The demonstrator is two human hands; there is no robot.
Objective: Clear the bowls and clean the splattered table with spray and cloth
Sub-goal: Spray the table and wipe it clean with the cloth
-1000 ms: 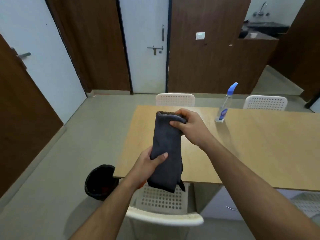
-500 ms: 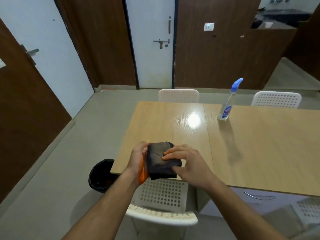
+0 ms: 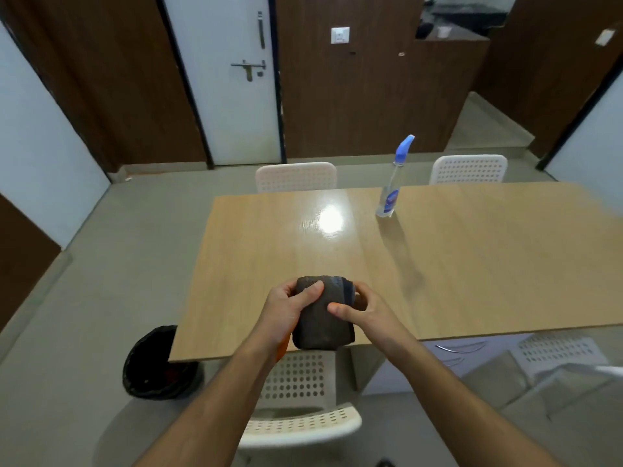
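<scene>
Gripping: your left hand (image 3: 286, 310) and right hand (image 3: 365, 313) both clasp the folded dark grey cloth (image 3: 322, 318) | cloth: over the near edge of the light wooden table (image 3: 472, 264) | clear blue-capped spray bottle (image 3: 391, 193): upright at far edge, well apart.

One cloth (image 3: 322, 318), one spray bottle (image 3: 392, 183), four chairs (image 3: 296, 176), one bin (image 3: 158, 364).

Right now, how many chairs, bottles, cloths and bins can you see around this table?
Chairs: 4
Spray bottle: 1
Cloth: 1, held by both hands
Bin: 1
Total: 7
</scene>
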